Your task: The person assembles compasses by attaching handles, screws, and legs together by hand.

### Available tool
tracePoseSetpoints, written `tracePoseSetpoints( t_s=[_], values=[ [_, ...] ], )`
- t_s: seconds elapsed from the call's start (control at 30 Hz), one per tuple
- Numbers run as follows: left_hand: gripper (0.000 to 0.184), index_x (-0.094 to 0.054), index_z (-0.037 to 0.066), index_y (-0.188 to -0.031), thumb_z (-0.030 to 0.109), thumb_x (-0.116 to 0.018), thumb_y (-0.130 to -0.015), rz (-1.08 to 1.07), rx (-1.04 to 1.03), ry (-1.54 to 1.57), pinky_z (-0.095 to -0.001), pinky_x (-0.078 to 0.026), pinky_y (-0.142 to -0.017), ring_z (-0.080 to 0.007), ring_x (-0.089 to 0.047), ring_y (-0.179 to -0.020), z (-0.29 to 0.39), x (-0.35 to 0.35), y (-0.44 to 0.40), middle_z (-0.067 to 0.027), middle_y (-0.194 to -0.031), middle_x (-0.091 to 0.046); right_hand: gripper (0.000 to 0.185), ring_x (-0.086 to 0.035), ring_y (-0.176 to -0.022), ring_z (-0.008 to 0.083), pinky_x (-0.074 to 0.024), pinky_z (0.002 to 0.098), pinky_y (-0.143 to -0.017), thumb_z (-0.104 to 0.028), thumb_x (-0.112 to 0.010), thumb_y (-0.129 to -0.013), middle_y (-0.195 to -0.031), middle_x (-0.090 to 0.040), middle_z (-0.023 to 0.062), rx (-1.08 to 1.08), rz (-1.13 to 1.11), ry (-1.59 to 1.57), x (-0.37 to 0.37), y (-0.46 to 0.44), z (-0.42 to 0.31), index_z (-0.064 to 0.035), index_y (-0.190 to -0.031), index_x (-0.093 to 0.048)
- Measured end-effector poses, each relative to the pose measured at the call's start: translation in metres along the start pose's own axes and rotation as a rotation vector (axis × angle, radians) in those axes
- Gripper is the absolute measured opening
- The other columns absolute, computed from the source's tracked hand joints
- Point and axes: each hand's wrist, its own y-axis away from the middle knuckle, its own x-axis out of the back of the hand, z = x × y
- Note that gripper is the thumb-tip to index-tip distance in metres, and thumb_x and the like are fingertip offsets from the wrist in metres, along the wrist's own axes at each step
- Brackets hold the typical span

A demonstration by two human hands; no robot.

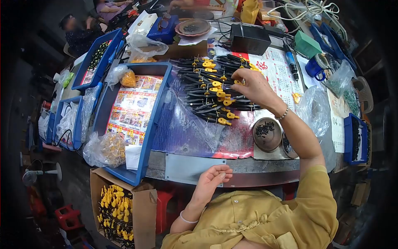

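Note:
Rows of slim black pieces with yellow ends [199,88] lie side by side on the table, with thin metal pins standing up among them. Over the right side of these rows is my right hand [258,88], a beaded bracelet at its wrist. Its thumb and fingers close about a yellow end; whether the piece is lifted I cannot tell. My left hand [212,179] hovers by the table's front edge, fingers curled and thumb pressed against them. What it holds, if anything, is too small to make out. A round dish of small black parts [267,144] sits below my right forearm.
A blue tray [158,106] lined with printed paper holds bagged parts on the left. Below it stands a cardboard box [145,211] of yellow-and-black pieces. A black power box [250,39], a blue electric screwdriver [291,62] and a blue mug [316,66] are toward the back right.

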Motion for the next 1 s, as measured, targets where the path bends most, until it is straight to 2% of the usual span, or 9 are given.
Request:
tracePoseSetpoints(
  t_s=[0.07,0.4,0.6,0.63,0.77,0.9,0.93,0.97,1.0],
  values=[
    [0.027,-0.052,-0.002,-0.118,0.01,-0.051,-0.094,-0.03,0.004,-0.014,-0.0275,-0.047,-0.085,-0.015,-0.059,-0.098,-0.003,0.001,-0.001,-0.0111,-0.111,-0.061,0.026,-0.061,-0.084,0.0319,-0.047,0.0402,-0.074,-0.02,-0.067,-0.076,-0.086,-0.063,0.015,-0.004,0.003,0.01,-0.004,-0.004,0.001,-0.001,-0.093,-0.062],
    [0.026,-0.053,-0.003,-0.116,0.006,-0.052,-0.092,0.006,-0.023,-0.055,-0.0293,-0.048,-0.085,-0.0179,-0.061,-0.097,-0.003,-0.002,0.002,-0.0129,-0.11,-0.062,0.023,-0.059,-0.083,0.032,-0.0463,0.0406,-0.071,-0.018,-0.067,-0.076,-0.084,-0.06,0.013,0.125,-0.032,-0.003,-0.021,0.021,-0.018,-0.0025,-0.091,-0.06],
    [0.025,-0.053,-0.004,-0.115,0.004,-0.05,-0.092,-0.017,-0.048,-0.128,-0.0294,-0.048,-0.085,-0.0175,-0.061,-0.097,0.0,-0.006,0.008,-0.0125,-0.109,-0.062,0.023,-0.06,-0.081,0.0318,-0.047,0.0392,-0.071,-0.017,-0.068,-0.075,-0.082,-0.061,0.014,-0.001,0.037,0.006,0.009,0.046,0.024,-0.0018,-0.09,-0.061],
    [0.024,-0.053,-0.004,-0.115,0.004,-0.049,-0.092,0.031,-0.09,-0.172,-0.0295,-0.048,-0.086,-0.0174,-0.06,-0.097,0.002,-0.009,0.01,-0.0126,-0.108,-0.062,0.023,-0.061,-0.072,0.0253,-0.0479,0.0346,-0.065,-0.013,-0.069,-0.075,-0.083,-0.063,0.013,-0.062,0.099,0.016,0.018,0.047,0.037,-0.0018,-0.093,-0.063],
    [0.022,-0.053,-0.005,-0.113,0.001,-0.048,-0.092,0.156,-0.291,-0.305,-0.0293,-0.048,-0.087,-0.0166,-0.06,-0.095,-0.007,-0.015,0.008,-0.0126,-0.105,-0.062,0.022,-0.061,-0.069,0.0244,-0.048,0.0337,-0.064,-0.017,-0.069,-0.076,-0.083,-0.065,0.0121,-0.125,0.222,0.121,0.051,0.04,0.092,-0.0011,-0.09,-0.064],
    [0.022,-0.053,-0.006,-0.111,-0.004,-0.049,-0.09,0.284,-0.505,-0.52,-0.0293,-0.048,-0.086,-0.0163,-0.061,-0.093,-0.022,-0.015,-0.001,-0.0125,-0.105,-0.062,0.024,-0.061,-0.083,0.0328,-0.047,0.0404,-0.074,-0.019,-0.068,-0.075,-0.087,-0.063,0.015,-0.097,0.157,0.108,0.045,0.031,0.097,-0.0035,-0.093,-0.064],
    [0.023,-0.053,-0.006,-0.111,-0.005,-0.049,-0.089,0.315,-0.607,-0.611,-0.0295,-0.049,-0.085,-0.0166,-0.061,-0.092,-0.026,-0.014,-0.006,-0.0125,-0.104,-0.062,0.024,-0.061,-0.085,0.0317,-0.0474,0.0407,-0.075,-0.019,-0.067,-0.075,-0.088,-0.063,0.0133,-0.036,0.145,0.136,0.037,0.028,0.097,-0.0055,-0.095,-0.063],
    [0.023,-0.053,-0.006,-0.111,-0.005,-0.049,-0.089,0.31,-0.61,-0.618,-0.0295,-0.049,-0.085,-0.0166,-0.061,-0.092,-0.029,-0.014,-0.011,-0.0125,-0.104,-0.062,0.024,-0.061,-0.086,0.031,-0.0476,0.0407,-0.076,-0.019,-0.066,-0.075,-0.089,-0.063,0.0125,-0.021,0.121,0.177,0.031,0.026,0.097,-0.0061,-0.095,-0.063],
    [0.026,-0.055,-0.004,-0.11,-0.006,-0.052,-0.085,0.334,-0.679,-0.698,-0.0298,-0.05,-0.079,-0.0196,-0.063,-0.088,-0.032,-0.015,-0.015,-0.0138,-0.1,-0.063,0.023,-0.061,-0.087,0.0303,-0.0478,0.0407,-0.076,-0.019,-0.066,-0.075,-0.09,-0.062,0.0116,-0.006,0.097,0.216,0.026,0.023,0.091,-0.0068,-0.095,-0.063]
  ],
)
